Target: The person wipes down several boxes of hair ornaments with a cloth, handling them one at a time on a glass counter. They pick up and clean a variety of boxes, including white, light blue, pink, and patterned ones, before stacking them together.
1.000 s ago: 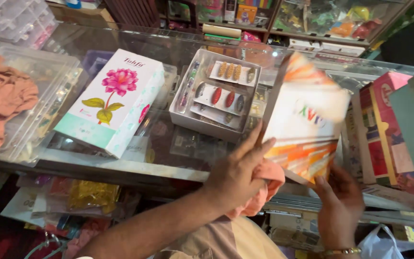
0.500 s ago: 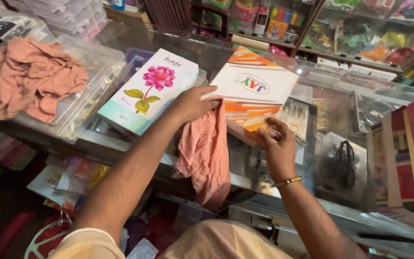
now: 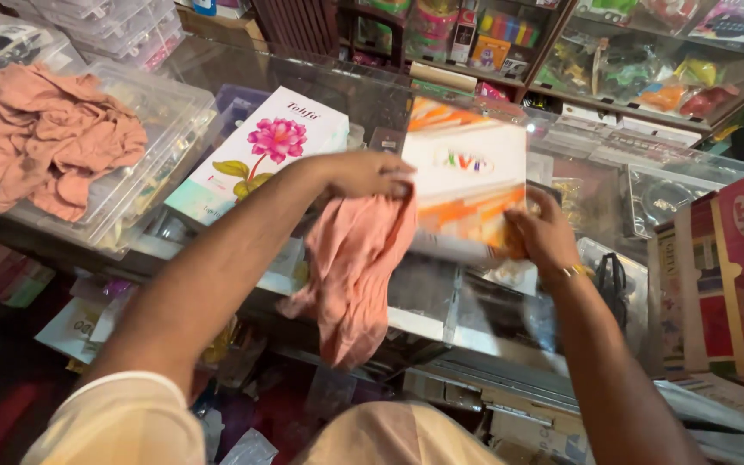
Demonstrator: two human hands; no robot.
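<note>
Hands (image 3: 363, 172) (image 3: 544, 232) on orange-white box (image 3: 467, 181) — cloth (image 3: 359, 267) (peach) beneath left.

Orange-white flat box (image 3: 467, 185) held mid-counter, pink-flower white box (image 3: 260, 155) left, red cartons (image 3: 725, 275) right

Colours on the counter: salmon pink, white, orange.

Limp salmon-pink cloth (image 3: 356, 267); flat white box with orange streaks (image 3: 467, 185); long white box with a pink flower, green leaves and a teal end (image 3: 260, 155); crumpled salmon-pink cloth (image 3: 45, 138) on clear plastic trays (image 3: 161, 151); red-and-cream boxes (image 3: 716, 275).
</note>
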